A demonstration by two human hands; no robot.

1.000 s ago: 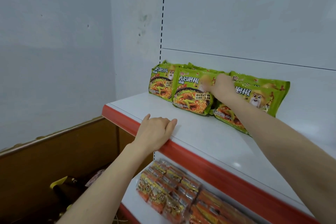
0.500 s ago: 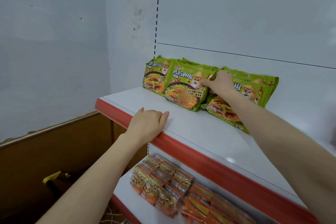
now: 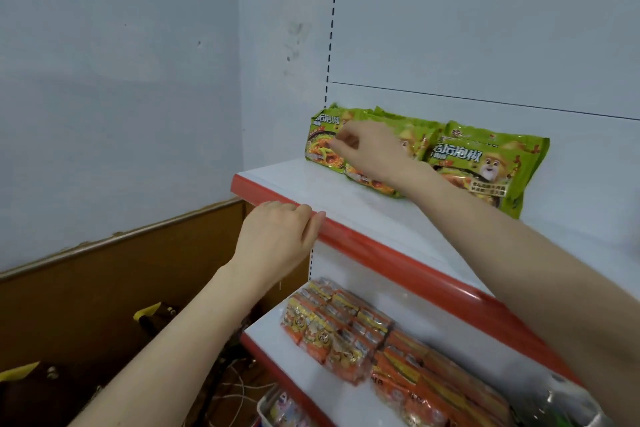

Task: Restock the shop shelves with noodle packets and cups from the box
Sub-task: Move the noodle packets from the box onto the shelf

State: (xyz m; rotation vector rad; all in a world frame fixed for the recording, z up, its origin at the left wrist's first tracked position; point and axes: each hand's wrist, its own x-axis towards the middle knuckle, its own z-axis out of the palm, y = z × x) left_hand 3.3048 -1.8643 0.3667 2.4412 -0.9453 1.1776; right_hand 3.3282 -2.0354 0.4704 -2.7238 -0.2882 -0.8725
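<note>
Both hands are busy at the upper shelf (image 3: 367, 218). The left hand (image 3: 277, 236) is hooking its curled fingers over the red front edge (image 3: 388, 255), probably bracing the person for the long reach. The right hand (image 3: 369, 152) is stretching to the far back of the shelf, its fingertips drawn together in what looks like a pinch on the far-left packet (image 3: 320, 149) of the green noodle packets (image 3: 485, 166).

These are standing in an overlapping row, leaning on the back panel (image 3: 519, 107) with fronts facing out, likely so shoppers can read them. The pinch seems meant to square that packet with its neighbours. The row is running from under the right hand off to its right, well apart from the left hand. Orange packets (image 3: 346, 333) are lying flat on the lower shelf (image 3: 277, 354), nearer and below. No box is showing.
</note>
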